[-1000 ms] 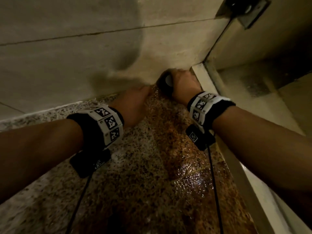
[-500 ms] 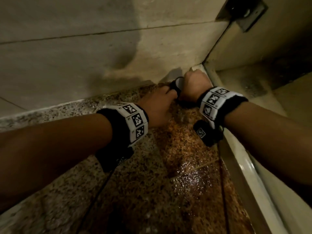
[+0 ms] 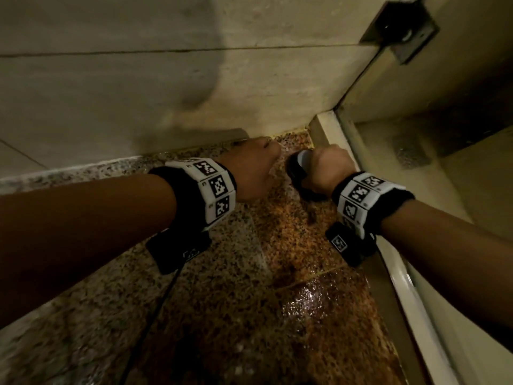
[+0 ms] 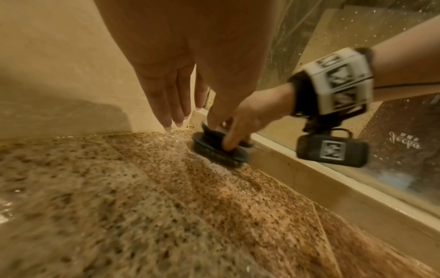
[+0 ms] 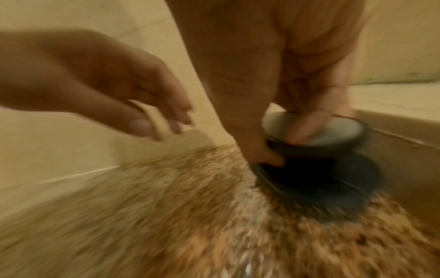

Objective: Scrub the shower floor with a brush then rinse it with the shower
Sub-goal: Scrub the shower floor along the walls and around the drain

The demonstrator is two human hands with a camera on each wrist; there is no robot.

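Observation:
My right hand (image 3: 329,169) grips the knob of a round dark scrub brush (image 3: 298,176) (image 4: 220,150) (image 5: 316,180), whose bristles press on the wet speckled granite floor (image 3: 249,287) in the far right corner, beside the cream kerb. Thumb and fingers curl round the grey-topped knob (image 5: 333,129). My left hand (image 3: 255,168) (image 5: 133,97) hovers just left of the brush, fingers straight and loose, holding nothing. Its fingertips (image 4: 167,127) point down near the foot of the wall. No shower head is in view.
A beige tiled wall (image 3: 138,87) closes the far side. A cream kerb (image 3: 394,273) and a wet glass panel (image 4: 357,28) run along the right, with a metal bracket (image 3: 399,31) high up. The wet floor stretches toward me.
The brush and my right hand have slid back toward me from the corner. My left hand has moved right and forward along the wall base and drawn apart from the brush.

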